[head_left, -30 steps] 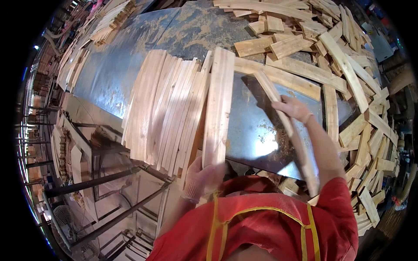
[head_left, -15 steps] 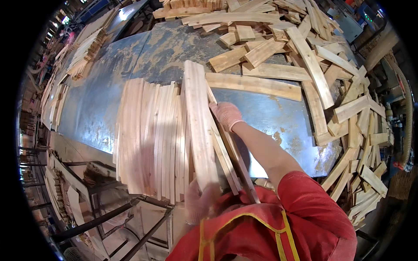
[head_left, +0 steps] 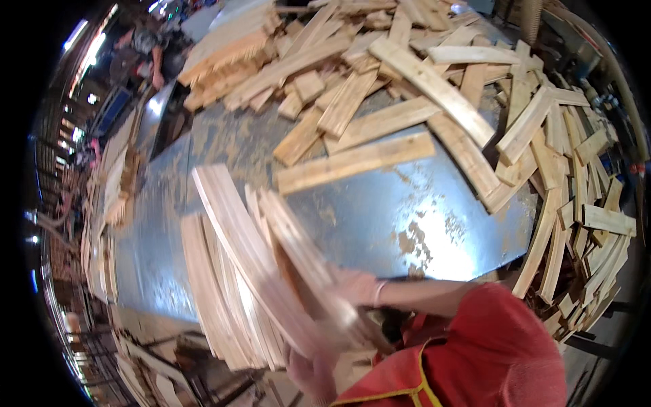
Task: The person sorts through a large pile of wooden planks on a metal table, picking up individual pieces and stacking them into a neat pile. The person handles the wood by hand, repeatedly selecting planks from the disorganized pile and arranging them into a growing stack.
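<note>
Gleaming under workshop lights, metal table [head_left: 420, 224] bears scattered wood slats [head_left: 352, 163].

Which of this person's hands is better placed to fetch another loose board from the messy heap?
Probably the right hand. It lies on the side of the loose boards scattered up and right, while the left hand sits low at the near end of the stacked slats, seemingly steadying them.

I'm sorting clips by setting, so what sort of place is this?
Most likely a woodworking shop or timber mill. A metal-topped table is heaped with loose wooden slats, the right hand grips a bundle of boards, and more stacked timber lies beyond.
</note>
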